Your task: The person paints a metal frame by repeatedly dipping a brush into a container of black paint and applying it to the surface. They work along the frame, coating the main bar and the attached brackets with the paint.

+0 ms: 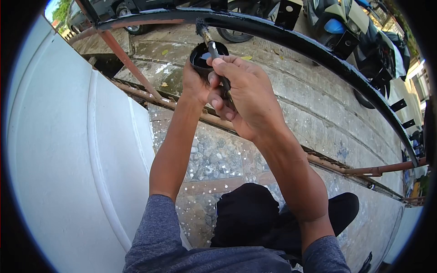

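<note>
My right hand [248, 88] is closed around the handle of a paintbrush [212, 45], which points up and away from me. Its dark, paint-loaded bristles overlap the lower edge of a curved metal rail [273, 32] in this view. Most of the rail is glossy black, with a reddish-brown stretch left of the brush. Just below the bristles, my left hand [195, 84] holds a small can of black paint [195, 65] from beneath and the side. The right hand's fingers partly cover the can's near side.
A white wall [59, 132] rises on my left. Reddish-brown bars [123, 59] support the rail, and a lower brown bar [209, 119] crosses ahead. Beyond the rail stand motorcycles [364, 27] and a dark car [82, 18] on concrete. Black brackets [287, 13] stick out from the rail.
</note>
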Motion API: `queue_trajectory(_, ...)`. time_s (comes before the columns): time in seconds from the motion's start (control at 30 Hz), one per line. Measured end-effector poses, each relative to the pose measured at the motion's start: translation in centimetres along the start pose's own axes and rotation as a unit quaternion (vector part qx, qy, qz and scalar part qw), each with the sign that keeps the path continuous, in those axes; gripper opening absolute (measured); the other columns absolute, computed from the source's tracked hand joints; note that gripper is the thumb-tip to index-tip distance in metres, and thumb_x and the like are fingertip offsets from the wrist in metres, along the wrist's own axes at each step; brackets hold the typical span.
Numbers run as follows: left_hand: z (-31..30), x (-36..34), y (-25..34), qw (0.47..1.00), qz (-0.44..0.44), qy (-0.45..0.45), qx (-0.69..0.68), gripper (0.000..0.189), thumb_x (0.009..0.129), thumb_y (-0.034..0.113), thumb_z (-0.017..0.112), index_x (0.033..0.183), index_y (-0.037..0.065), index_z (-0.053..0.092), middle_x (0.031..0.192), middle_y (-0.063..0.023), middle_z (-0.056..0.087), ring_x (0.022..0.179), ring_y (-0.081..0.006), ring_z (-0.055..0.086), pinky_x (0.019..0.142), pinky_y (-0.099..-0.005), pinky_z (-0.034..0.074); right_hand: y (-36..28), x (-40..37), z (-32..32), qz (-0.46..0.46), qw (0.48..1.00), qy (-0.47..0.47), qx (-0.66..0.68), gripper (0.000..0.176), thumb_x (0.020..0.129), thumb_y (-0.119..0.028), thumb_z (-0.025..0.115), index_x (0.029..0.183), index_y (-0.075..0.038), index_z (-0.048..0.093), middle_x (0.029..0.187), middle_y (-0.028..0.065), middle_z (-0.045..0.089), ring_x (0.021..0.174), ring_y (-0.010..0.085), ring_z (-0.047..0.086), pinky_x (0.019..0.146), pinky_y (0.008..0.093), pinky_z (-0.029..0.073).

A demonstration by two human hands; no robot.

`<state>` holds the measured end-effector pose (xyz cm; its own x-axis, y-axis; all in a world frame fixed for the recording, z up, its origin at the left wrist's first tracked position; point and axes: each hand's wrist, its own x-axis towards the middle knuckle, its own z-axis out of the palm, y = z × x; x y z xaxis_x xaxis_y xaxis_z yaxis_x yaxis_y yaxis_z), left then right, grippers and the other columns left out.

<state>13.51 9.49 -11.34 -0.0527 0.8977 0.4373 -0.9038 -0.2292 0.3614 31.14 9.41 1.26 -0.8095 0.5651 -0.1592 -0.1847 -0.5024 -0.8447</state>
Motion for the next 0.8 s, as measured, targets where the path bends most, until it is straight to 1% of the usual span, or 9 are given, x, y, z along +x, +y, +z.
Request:
queue_trajectory(0.1,-1.1,-1.6,1.3,0.991,-0.001,0.129,-0.023,0.062,0.098,0.048,0.032,0.122,-0.003,0.057,0.105,-0.0232,0.066,0.097,-0.0375,0.068,0.068,-0.0406,0.064,0.0,0.6,-0.5,-0.031,0.998,0.059,0.002,0.029,0.101,-0.02,0.052,0.118,0.003,0.05,0.08,0.0043,0.054,0.05,0.0094,0.051,0.035,0.0196,0.029)
queue_trajectory(0.17,0.7,-1.1,1.4,0.947,0.031,0.321,-0.001,0.064,0.099,0.049,0.031,0.123,-0.004,0.056,0.107,-0.0237,0.066,0.1,-0.0407,0.067,0.071,-0.04,0.065,0.4,-1.8,-2.3,-0.059,0.994,0.096,0.007,0.028,0.101,-0.019,0.052,0.118,0.003,0.05,0.08,0.004,0.054,0.049,0.0098,0.051,0.035,0.0195,0.029)
queue_trajectory(0.2,0.3,-1.4,1.7,0.955,0.032,0.296,-0.011,0.067,0.099,0.05,0.03,0.125,-0.007,0.054,0.109,-0.0251,0.064,0.102,-0.0455,0.065,0.074,-0.0394,0.065,0.7,-2.8,-2.6,-0.056,0.995,0.087,0.015,0.028,0.101,-0.019,0.052,0.118,0.003,0.05,0.08,0.0038,0.053,0.049,0.0099,0.051,0.035,0.0195,0.029)
queue_trajectory(0.4,-1.2,-1.7,2.2,0.942,0.064,0.324,0.065,0.059,0.099,0.049,0.031,0.116,0.0,0.06,0.107,-0.0175,0.068,0.092,-0.0335,0.07,0.072,-0.0374,0.065,1.2,-0.5,1.3,0.006,0.999,0.025,0.023,0.024,0.1,-0.018,0.053,0.115,0.001,0.052,0.079,0.0037,0.053,0.049,0.0104,0.051,0.035,0.021,0.029)
queue_trajectory(0.47,-1.2,-2.1,2.6,0.997,0.038,0.074,0.006,0.056,0.099,0.048,0.031,0.113,0.003,0.06,0.106,-0.0147,0.068,0.088,-0.0301,0.071,0.072,-0.0368,0.065,1.0,1.6,2.6,0.012,0.999,0.021,0.02,0.024,0.1,-0.018,0.054,0.114,0.002,0.052,0.079,0.004,0.053,0.05,0.0106,0.051,0.035,0.0215,0.029)
queue_trajectory(0.63,0.4,-2.0,3.0,0.956,0.049,0.288,0.004,0.065,0.099,0.05,0.031,0.122,-0.005,0.056,0.108,-0.0223,0.066,0.098,-0.0395,0.068,0.074,-0.0385,0.065,0.6,-0.1,0.2,-0.05,0.994,0.082,0.059,0.026,0.101,-0.019,0.053,0.115,0.003,0.051,0.078,0.0039,0.051,0.051,0.0094,0.05,0.033,0.0203,0.028)
queue_trajectory(0.67,-0.3,-2.1,3.2,0.958,0.046,0.284,-0.018,0.068,0.098,0.051,0.032,0.126,-0.008,0.053,0.109,-0.0258,0.064,0.102,-0.0445,0.065,0.076,-0.0397,0.064,0.8,-1.3,-0.3,-0.059,0.993,0.079,0.062,0.027,0.102,-0.019,0.052,0.116,0.003,0.051,0.078,0.0033,0.051,0.049,0.0089,0.05,0.032,0.0196,0.028)
queue_trajectory(0.77,-0.8,-2.3,3.1,0.971,0.046,0.236,0.0,0.066,0.098,0.052,0.033,0.123,-0.005,0.055,0.107,-0.0239,0.065,0.098,-0.0411,0.067,0.075,-0.0399,0.064,1.2,-1.9,0.6,-0.037,0.997,0.026,0.054,0.027,0.101,-0.02,0.052,0.115,0.003,0.052,0.078,0.0029,0.051,0.048,0.0092,0.051,0.032,0.0194,0.028)
queue_trajectory(0.8,-1.0,-2.3,3.0,0.965,0.043,0.256,0.04,0.065,0.098,0.051,0.032,0.123,-0.004,0.055,0.107,-0.0234,0.066,0.096,-0.0401,0.068,0.075,-0.0398,0.064,1.1,-1.3,1.7,-0.022,0.998,0.022,0.047,0.024,0.1,-0.019,0.053,0.112,0.003,0.053,0.077,0.0028,0.051,0.047,0.0098,0.051,0.033,0.0199,0.028)
